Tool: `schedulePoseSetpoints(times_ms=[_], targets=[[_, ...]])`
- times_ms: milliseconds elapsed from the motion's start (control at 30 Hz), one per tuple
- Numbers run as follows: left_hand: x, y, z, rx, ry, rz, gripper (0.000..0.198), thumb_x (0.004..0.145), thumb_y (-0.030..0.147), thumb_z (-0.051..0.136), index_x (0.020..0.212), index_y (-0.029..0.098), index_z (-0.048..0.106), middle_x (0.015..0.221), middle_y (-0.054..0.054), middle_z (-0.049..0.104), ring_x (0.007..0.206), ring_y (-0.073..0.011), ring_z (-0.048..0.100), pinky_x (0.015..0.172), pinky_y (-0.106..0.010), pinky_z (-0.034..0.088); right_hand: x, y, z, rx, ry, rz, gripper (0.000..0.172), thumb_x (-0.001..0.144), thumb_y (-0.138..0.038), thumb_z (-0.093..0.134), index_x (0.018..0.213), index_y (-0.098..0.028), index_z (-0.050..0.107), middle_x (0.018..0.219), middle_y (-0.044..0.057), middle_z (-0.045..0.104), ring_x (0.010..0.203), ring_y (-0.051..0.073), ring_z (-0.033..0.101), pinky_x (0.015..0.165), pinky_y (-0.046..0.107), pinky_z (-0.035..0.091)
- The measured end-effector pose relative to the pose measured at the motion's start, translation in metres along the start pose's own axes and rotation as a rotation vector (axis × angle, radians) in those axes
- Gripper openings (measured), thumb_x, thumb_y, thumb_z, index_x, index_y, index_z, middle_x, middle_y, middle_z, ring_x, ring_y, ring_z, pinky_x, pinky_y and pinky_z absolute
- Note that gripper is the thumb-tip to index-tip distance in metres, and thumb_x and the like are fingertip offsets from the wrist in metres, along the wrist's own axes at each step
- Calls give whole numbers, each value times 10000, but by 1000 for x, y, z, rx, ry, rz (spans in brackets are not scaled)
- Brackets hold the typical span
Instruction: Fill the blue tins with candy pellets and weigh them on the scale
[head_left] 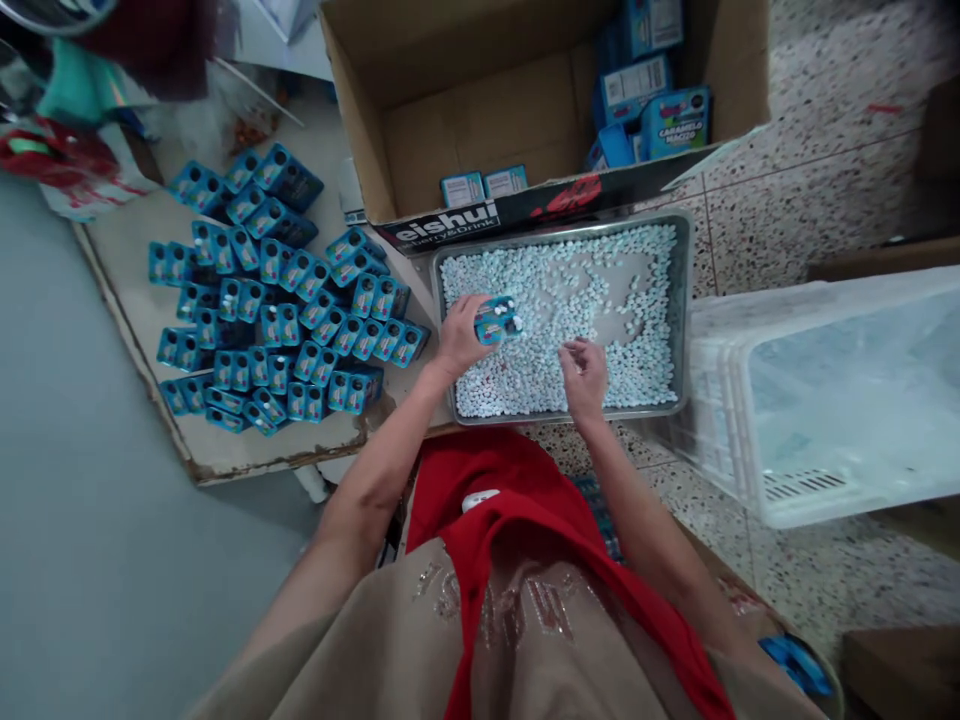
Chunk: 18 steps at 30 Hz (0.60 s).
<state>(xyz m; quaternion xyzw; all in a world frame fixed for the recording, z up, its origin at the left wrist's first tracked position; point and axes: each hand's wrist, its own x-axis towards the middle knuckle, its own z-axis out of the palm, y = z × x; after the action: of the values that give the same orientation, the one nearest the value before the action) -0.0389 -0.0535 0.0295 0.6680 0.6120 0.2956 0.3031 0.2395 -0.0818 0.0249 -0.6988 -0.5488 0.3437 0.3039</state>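
My left hand (463,338) is closed around two small blue boxes (495,322), held side by side over the left part of a metal tray (681,300). A few white pieces sit on the ends of these boxes. Small white and pale blue candies (517,385) cover much of the tray. Above the candies, right of the boxes, my right hand (583,375) has its fingers curled and pinched together. What lies between those fingertips, if anything, is too small to make out.
Many blue boxes with round holes (285,325) stand grouped on the table (247,455) at left. A cardboard carton (450,130) with more blue boxes sits beyond the tray. To the right is a white plastic crate (750,420) above the speckled floor (825,190).
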Motion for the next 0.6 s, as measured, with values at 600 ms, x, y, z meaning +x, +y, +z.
schedulePoseSetpoints(times_ms=[600], targets=[[-19, 44, -19, -91, -17, -182, 821, 695, 319, 1029, 1406, 118, 669, 1378, -175, 704, 1332, -343, 659, 1214, -449, 537, 17, 3, -2, -333, -260, -180, 679, 903, -795, 552, 1051, -169, 767, 1295, 246, 667, 1342, 409, 566, 1207, 601, 430]])
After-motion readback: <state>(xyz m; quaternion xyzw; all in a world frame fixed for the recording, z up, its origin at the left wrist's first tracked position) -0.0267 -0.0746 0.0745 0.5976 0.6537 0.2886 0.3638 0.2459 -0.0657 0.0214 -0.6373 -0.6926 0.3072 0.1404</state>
